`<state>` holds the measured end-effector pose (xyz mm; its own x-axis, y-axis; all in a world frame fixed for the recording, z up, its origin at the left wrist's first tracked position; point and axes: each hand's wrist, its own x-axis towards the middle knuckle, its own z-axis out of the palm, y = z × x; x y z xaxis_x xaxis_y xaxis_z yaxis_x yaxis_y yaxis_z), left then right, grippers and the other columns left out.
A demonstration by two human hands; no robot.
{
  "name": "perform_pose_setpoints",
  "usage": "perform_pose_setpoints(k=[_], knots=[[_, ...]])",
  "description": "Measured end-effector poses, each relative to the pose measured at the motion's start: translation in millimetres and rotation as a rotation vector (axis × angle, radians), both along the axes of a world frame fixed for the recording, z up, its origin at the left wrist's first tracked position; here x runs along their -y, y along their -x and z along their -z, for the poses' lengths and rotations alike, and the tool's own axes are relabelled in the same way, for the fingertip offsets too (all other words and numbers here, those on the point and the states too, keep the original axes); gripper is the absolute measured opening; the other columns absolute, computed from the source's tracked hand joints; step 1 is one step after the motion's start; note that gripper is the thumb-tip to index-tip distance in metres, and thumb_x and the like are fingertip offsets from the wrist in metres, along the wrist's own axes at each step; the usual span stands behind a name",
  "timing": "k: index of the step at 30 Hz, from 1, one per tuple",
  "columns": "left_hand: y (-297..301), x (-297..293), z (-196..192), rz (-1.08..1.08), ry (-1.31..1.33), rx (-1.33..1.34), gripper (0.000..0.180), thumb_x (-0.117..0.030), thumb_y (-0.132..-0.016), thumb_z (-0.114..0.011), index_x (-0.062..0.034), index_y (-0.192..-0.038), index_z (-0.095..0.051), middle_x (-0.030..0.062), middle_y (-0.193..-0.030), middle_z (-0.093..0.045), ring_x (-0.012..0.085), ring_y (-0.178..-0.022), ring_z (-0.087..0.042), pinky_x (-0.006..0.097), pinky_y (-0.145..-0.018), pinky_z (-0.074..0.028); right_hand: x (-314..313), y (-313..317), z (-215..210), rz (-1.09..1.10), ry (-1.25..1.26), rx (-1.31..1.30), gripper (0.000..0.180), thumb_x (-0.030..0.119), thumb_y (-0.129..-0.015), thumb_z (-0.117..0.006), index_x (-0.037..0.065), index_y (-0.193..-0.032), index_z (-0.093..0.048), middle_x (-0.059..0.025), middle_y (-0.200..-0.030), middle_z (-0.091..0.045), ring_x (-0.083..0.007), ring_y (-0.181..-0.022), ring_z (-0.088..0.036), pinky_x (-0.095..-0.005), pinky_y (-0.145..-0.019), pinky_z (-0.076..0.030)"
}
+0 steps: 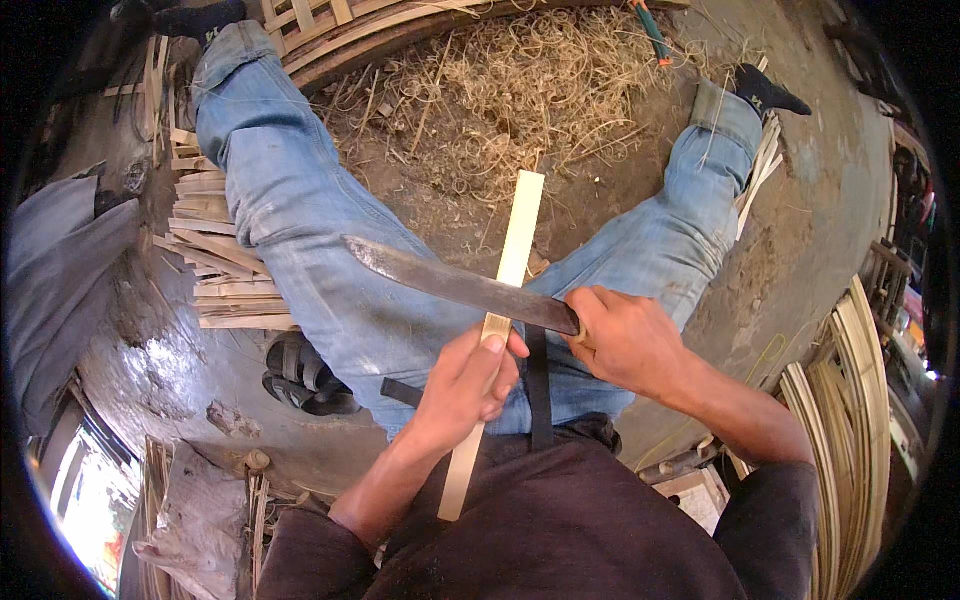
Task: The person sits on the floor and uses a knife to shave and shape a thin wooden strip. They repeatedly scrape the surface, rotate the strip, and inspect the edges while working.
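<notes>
My left hand (468,383) is closed around a pale, flat bamboo strip (521,228), with the thumb lying along its face. The strip slants from my belly up and away between my legs. In my right hand (630,340) is the handle of a large knife (440,277) with a dark, worn blade. That blade lies across the strip just beyond my left fingers, its tip pointing left over my thigh. Most of the knife's handle is hidden inside my right fist. A black strap (539,385) hangs beside my left hand.
Curly shavings (510,90) cover the floor between my feet. Split strips (225,255) are stacked by my left leg, near dark sandals (305,375). Long bamboo strips (850,430) stand at the right. A green-and-orange-handled tool (651,35) lies at the far side, near a slatted frame (340,45).
</notes>
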<state>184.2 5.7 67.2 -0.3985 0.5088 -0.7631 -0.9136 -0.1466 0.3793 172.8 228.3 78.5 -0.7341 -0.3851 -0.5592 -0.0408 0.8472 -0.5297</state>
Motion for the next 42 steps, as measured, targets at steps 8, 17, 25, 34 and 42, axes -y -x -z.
perform_pose_setpoints(k=[8, 17, 25, 34, 42], knots=[[-3.4, -0.4, -4.3, -0.002, 0.052, -0.003, 0.028, -0.028, -0.105, -0.038, -0.0027, -0.1, -0.05, -0.0001, -0.065, -0.043, 0.0039, -0.045, -0.032, 0.02, -0.04, -0.029, -9.2, -0.9, 12.8, -0.161, -0.072, -0.18, 0.022, 0.017, -0.081, -0.063, 0.003, -0.092, -0.05, -0.0177, -0.077, -0.061, -0.0347, -0.068, -0.066, -0.0466, -0.059, -0.054], [-4.0, 13.0, -14.2, -0.028, 0.05, 0.012, 0.028, -0.026, -0.105, -0.036, -0.0023, -0.1, -0.05, 0.0003, -0.067, -0.045, 0.0046, -0.048, -0.035, 0.021, -0.042, -0.032, -73.8, 22.1, 10.3, 0.253, -0.206, -0.184, 0.02, 0.014, -0.081, -0.057, 0.003, -0.097, -0.057, -0.0196, -0.069, -0.062, -0.038, -0.068, -0.065, -0.0459, -0.059, -0.051], [-1.2, 2.4, -6.2, 0.015, 0.047, -0.031, 0.03, -0.027, -0.105, -0.036, -0.0028, -0.097, -0.051, 0.0009, -0.064, -0.045, 0.0048, -0.047, -0.036, 0.022, -0.042, -0.032, -9.6, -5.3, 2.8, -0.034, -0.023, -0.087, 0.019, 0.015, -0.079, -0.062, 0.005, -0.09, -0.05, -0.0169, -0.079, -0.062, -0.0377, -0.072, -0.066, -0.0477, -0.058, -0.053], [1.9, -0.9, -2.6, -0.008, 0.074, -0.061, 0.027, -0.025, -0.105, -0.037, -0.004, -0.096, -0.05, 0.0001, -0.062, -0.043, 0.0051, -0.046, -0.036, 0.022, -0.041, -0.031, -10.5, 5.3, 9.2, -0.085, -0.037, -0.173, 0.019, 0.015, -0.08, -0.063, 0.005, -0.091, -0.05, -0.0156, -0.078, -0.061, -0.0375, -0.07, -0.066, -0.0474, -0.058, -0.053], [-2.8, 0.1, -2.7, -0.046, 0.051, 0.029, 0.025, -0.025, -0.104, -0.039, -0.005, -0.095, -0.05, 0.0003, -0.065, -0.044, 0.0056, -0.047, -0.036, 0.022, -0.041, -0.032, -23.7, 20.8, 19.6, -0.181, -0.18, -0.364, 0.01, 0.014, -0.081, -0.059, 0.007, -0.084, -0.053, -0.013, -0.073, -0.061, -0.0302, -0.064, -0.066, -0.0426, -0.053, -0.053]])
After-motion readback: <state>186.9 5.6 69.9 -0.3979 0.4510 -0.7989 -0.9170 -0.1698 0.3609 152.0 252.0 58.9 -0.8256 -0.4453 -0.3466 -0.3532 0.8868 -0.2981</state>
